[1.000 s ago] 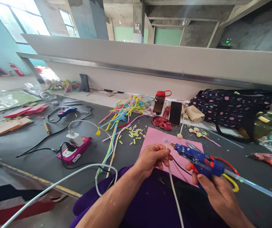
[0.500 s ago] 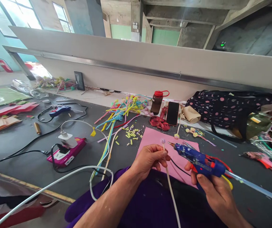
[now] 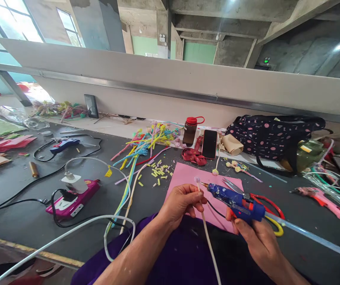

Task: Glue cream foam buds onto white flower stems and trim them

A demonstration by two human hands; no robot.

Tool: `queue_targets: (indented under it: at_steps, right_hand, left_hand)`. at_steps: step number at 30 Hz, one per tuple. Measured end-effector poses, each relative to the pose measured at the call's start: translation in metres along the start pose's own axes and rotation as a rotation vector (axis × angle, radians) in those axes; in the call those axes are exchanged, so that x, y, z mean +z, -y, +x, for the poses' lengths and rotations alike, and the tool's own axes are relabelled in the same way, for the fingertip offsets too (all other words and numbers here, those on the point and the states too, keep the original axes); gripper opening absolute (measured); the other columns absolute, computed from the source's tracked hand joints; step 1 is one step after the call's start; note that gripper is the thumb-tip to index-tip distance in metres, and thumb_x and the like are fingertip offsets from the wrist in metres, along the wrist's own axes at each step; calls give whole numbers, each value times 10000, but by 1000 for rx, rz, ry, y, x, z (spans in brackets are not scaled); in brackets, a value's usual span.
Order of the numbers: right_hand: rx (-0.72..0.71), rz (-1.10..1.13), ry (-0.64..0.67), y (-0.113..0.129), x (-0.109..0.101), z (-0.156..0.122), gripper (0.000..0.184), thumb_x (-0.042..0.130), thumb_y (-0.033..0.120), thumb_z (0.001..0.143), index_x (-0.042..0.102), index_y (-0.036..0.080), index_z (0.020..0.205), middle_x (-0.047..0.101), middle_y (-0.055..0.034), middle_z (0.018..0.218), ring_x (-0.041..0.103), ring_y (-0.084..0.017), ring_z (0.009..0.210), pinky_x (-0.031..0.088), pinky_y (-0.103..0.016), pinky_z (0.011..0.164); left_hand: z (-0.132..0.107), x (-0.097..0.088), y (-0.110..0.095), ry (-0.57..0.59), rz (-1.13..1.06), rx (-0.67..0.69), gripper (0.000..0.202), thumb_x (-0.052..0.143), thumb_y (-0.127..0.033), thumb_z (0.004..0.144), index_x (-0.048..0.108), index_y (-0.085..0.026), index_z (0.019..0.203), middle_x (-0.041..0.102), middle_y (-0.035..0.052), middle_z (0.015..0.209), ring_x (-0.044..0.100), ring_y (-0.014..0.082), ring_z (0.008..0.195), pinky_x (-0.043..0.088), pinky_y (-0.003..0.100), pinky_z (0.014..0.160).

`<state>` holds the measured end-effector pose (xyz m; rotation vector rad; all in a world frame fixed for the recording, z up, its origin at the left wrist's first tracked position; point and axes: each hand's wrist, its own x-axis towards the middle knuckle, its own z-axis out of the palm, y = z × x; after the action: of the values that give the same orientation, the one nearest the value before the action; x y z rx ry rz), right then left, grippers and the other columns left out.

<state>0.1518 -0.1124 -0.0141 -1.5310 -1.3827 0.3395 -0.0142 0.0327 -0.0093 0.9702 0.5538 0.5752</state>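
Note:
Between thumb and fingers, my left hand [image 3: 184, 204] pinches a long pale cord-like stem [image 3: 208, 233] close to its upper end. A small lilac tip [image 3: 197, 180] tops the stem, which hangs down over my lap. My right hand [image 3: 257, 237] grips a blue hot glue gun [image 3: 235, 200], and a long clear glue stick [image 3: 312, 233] sticks out of its back. The gun's nozzle points left, right beside the lilac tip; whether they touch I cannot tell. Below both hands lies a pink sheet [image 3: 184, 174], with red-and-yellow-handled scissors [image 3: 268, 202] partly hidden behind the gun.
A pile of colourful stems [image 3: 149, 138] and small yellow-green pieces [image 3: 159, 171] lie left of the sheet. Behind it stand a bottle [image 3: 190, 132], a phone [image 3: 209, 144] and a dark bag [image 3: 274, 136]. A magenta power strip [image 3: 75, 200] with cables lies left, a pink glue gun [image 3: 324, 200] right.
The glue gun's nozzle has come closer to the lilac tip, and more of the scissors shows behind the gun. The whole view has shifted slightly to the right.

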Motion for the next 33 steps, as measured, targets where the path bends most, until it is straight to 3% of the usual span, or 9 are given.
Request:
queue_targets:
  at_steps: [3, 10, 20, 26, 33]
  right_hand:
    - [7, -79, 44, 4, 0, 1, 239, 502, 383, 856, 666, 230, 941, 679, -70, 816, 615, -257, 774, 502, -337, 674]
    - [-2, -167, 9, -1, 1, 0, 248, 499, 408, 854, 667, 245, 937, 659, -53, 730, 607, -248, 702, 498, -326, 626]
    - [-54, -186, 33, -6, 4, 2, 317, 484, 374, 877, 620, 244, 1132, 589, -20, 602, 552, -212, 571, 464, -306, 593]
    - [-44, -229, 37, -9, 4, 1, 319, 471, 411, 875, 639, 219, 1067, 593, -28, 621, 564, -212, 587, 460, -299, 573]
    - [-26, -221, 172, -6, 2, 1, 297, 413, 377, 910, 606, 200, 1050, 553, -7, 606, 544, -181, 574, 451, -265, 557]
  left_hand:
    - [0, 0, 0, -5, 0, -5, 262, 728, -340, 654, 592, -123, 709, 673, 49, 706, 575, 67, 462, 372, 124, 347]
    - [1, 1, 2, 6, 19, -14, 270, 729, -350, 651, 593, -124, 707, 675, 48, 697, 572, 64, 454, 364, 119, 346]
    - [1, 2, 2, 18, 18, -13, 236, 705, -319, 691, 584, -119, 725, 667, 43, 687, 575, 64, 454, 379, 114, 340]
    - [1, 1, 3, 23, 17, -19, 251, 709, -330, 684, 584, -116, 723, 664, 43, 687, 580, 67, 461, 381, 115, 342]
    - [2, 1, 2, 23, 10, 5, 236, 696, -321, 698, 575, -119, 716, 655, 30, 677, 565, 60, 449, 380, 116, 335]
